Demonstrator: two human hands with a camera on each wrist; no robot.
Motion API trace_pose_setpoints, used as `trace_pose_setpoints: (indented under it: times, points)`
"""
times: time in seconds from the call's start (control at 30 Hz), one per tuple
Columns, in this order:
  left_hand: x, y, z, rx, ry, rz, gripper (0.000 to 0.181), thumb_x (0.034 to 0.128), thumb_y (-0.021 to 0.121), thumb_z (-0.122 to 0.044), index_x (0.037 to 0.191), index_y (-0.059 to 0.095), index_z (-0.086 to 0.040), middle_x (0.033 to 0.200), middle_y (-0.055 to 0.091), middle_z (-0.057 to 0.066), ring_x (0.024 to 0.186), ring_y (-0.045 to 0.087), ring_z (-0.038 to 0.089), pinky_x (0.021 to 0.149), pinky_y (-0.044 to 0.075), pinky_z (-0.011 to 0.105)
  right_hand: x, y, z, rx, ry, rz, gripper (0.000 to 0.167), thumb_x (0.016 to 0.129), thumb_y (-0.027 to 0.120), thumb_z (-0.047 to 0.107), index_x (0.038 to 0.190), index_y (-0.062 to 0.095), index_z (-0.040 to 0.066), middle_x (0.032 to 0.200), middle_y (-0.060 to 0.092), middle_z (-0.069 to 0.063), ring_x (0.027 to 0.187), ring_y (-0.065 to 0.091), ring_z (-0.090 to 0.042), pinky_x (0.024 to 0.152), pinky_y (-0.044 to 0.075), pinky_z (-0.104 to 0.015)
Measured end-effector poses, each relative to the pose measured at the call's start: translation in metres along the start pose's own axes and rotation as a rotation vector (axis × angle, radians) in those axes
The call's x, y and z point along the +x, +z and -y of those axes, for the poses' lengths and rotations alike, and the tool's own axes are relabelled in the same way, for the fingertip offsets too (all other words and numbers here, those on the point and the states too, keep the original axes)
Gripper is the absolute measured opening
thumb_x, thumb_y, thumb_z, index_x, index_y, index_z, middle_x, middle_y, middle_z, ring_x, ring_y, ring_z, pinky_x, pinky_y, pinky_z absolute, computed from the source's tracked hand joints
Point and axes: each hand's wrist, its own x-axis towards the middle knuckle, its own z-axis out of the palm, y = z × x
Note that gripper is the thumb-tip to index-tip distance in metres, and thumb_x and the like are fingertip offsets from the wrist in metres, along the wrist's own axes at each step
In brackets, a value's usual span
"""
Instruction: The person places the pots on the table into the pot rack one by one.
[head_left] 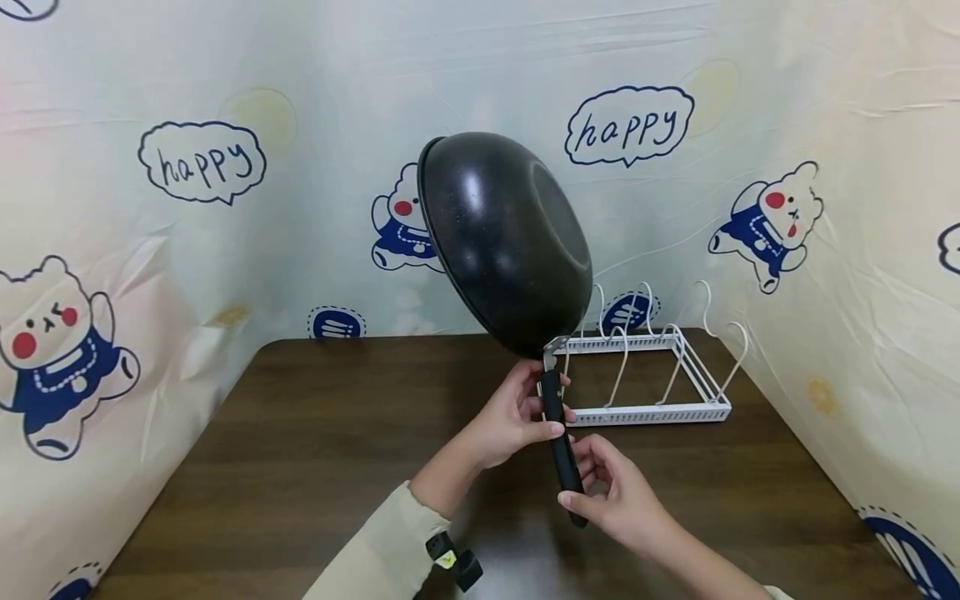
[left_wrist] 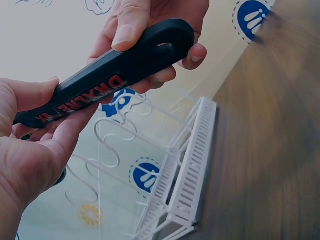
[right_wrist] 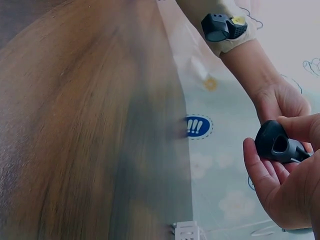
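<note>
A black wok is held up above the table, tilted, its rounded dark underside facing the head camera and its inside hidden. Its black handle slants down from a metal joint. My left hand grips the handle's upper part, close to the pan, with the thumb along the near side. Lower down, my right hand pinches the handle's end between thumb and fingers. Red lettering and a hanging hole show on the handle in the left wrist view.
Behind the handle, a white rack with curved wire dividers stands on the brown wooden table. A printed cloth with bears and "happy" bubbles hangs behind and on both sides. A small black device sits on my left wrist.
</note>
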Motion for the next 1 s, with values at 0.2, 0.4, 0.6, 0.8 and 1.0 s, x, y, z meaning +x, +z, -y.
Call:
trace_pose_setpoints:
  times: [0.2, 0.4, 0.6, 0.8, 1.0]
  points:
    - [0.01, 0.008, 0.0, 0.027, 0.035, 0.054, 0.066, 0.0837, 0.062, 0.018, 0.136, 0.032, -0.008, 0.133, 0.045, 0.015, 0.104, 0.066, 0.03, 0.083, 0.055, 0.045, -0.005, -0.007, -0.003, -0.023, -0.029, -0.045, 0.044, 0.078, 0.077, -0.002, 0.114, 0.051, -0.002, 0.088, 0.059, -0.014, 0.074, 0.059, -0.015, 0.055, 0.055, -0.031]
    - [0.017, 0.014, 0.003, 0.039, 0.001, 0.067, 0.067, 0.0828, 0.063, 0.019, 0.136, 0.033, -0.01, 0.131, 0.046, 0.015, 0.102, 0.067, 0.029, 0.082, 0.056, 0.043, -0.009, -0.011, -0.009, -0.028, -0.042, -0.06, 0.043, 0.078, 0.078, -0.002, 0.112, 0.052, -0.002, 0.088, 0.06, -0.014, 0.074, 0.059, -0.014, 0.054, 0.055, -0.031]
    - [0.02, 0.017, 0.02, 0.131, -0.065, 0.048, 0.067, 0.082, 0.068, 0.015, 0.135, 0.035, -0.009, 0.128, 0.051, 0.011, 0.098, 0.07, 0.024, 0.081, 0.056, 0.036, -0.011, -0.014, -0.031, -0.014, 0.0, -0.039, 0.041, 0.08, 0.076, -0.001, 0.113, 0.052, -0.002, 0.089, 0.059, -0.015, 0.077, 0.059, -0.015, 0.055, 0.055, -0.031]
    - [0.021, 0.017, 0.043, 0.215, -0.115, 0.031, 0.071, 0.0802, 0.072, 0.013, 0.137, 0.035, -0.007, 0.133, 0.047, 0.012, 0.094, 0.07, 0.02, 0.078, 0.056, 0.03, -0.012, -0.01, -0.056, -0.049, -0.044, -0.028, 0.041, 0.079, 0.077, -0.001, 0.111, 0.051, -0.002, 0.091, 0.06, -0.013, 0.078, 0.058, -0.014, 0.059, 0.053, -0.028]
    - [0.018, 0.018, 0.057, 0.294, -0.133, 0.01, 0.067, 0.0776, 0.074, 0.013, 0.131, 0.037, -0.006, 0.132, 0.046, 0.014, 0.087, 0.07, 0.015, 0.074, 0.055, 0.026, -0.012, -0.006, -0.071, -0.041, -0.038, 0.026, 0.04, 0.081, 0.074, -0.003, 0.112, 0.049, -0.005, 0.096, 0.06, -0.015, 0.082, 0.06, -0.016, 0.073, 0.052, -0.027]
